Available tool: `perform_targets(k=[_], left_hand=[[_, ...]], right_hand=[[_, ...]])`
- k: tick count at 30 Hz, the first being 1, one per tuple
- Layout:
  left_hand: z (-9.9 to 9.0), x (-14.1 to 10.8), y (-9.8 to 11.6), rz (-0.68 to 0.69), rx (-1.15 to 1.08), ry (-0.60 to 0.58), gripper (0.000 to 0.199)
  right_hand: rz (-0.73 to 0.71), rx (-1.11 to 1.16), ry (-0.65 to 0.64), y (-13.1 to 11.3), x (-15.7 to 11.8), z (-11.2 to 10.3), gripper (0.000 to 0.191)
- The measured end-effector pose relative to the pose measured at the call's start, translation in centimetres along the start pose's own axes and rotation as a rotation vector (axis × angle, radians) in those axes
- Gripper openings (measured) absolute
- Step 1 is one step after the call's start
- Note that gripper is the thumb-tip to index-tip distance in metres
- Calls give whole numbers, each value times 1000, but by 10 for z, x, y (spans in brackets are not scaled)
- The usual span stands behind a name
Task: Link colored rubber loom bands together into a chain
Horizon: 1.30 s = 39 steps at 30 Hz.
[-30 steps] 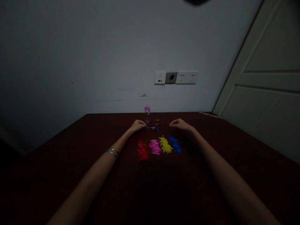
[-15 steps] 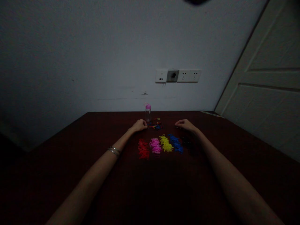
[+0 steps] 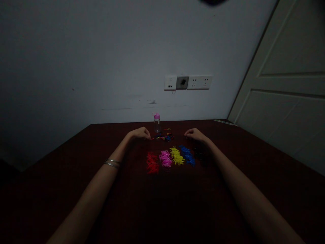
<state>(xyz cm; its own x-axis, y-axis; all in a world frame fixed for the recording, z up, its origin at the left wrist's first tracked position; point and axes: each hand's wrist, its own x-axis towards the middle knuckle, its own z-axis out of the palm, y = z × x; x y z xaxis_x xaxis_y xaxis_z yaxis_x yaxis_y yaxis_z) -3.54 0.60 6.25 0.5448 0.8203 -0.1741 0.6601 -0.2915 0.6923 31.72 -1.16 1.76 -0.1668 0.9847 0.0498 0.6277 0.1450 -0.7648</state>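
Though narrow in grip, contents unclear, left hand (image 3: 143, 133) and right hand (image 3: 195, 134) near thin, stringy loops (image 3: 168, 138).

Plastic-look loops (image 3: 165, 158) (btl (image 3: 157, 126) clear plas., smooth)

Left hand (image 3: 142, 133) farther from mixed bands (image 3: 167, 138)

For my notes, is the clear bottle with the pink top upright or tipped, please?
Upright: the clear bottle stands on the dark table, pink top uppermost.
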Motion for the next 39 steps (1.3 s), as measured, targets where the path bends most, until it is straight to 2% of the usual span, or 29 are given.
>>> perform_targets(k=[3, 6, 8, 10, 12, 15, 19, 22, 29, 39], left_hand=[[-6, -13, 7, -128, -43, -224, 16], [-3, -21, 13, -275, -71, -360, 20], [1, -23, 15, -299, -66, -451, 24], [4, -22, 13, -262, -63, -507, 26], [5, -18, 9, -197, -80, -479, 28], [2, -11, -1, -113, -107, -330, 31], [0, -4, -10, -43, -97, -135, 33], [1, -2, -11, -23, -82, -52, 32], [6, 1, -10, -11, -97, 6, 29], [11, 3, -8, 2, -102, 59, 30]], right_hand=[[-92, -72, -16, -7, 4, 6, 22], [-180, -128, -18, -18, 7, 14, 22], [-224, -143, -25, -28, 8, 20, 22], [-265, -155, -41, -38, 9, 28, 23], [-296, -177, -51, -45, 10, 35, 24], [-306, -252, -41, -49, 15, 44, 25], [-287, -358, -30, -43, 23, 51, 28], [-279, -392, -26, -37, 25, 53, 27], [-328, -317, 11, -28, 26, 52, 19], [-274, -79, 48, -29, 19, 37, 22]])
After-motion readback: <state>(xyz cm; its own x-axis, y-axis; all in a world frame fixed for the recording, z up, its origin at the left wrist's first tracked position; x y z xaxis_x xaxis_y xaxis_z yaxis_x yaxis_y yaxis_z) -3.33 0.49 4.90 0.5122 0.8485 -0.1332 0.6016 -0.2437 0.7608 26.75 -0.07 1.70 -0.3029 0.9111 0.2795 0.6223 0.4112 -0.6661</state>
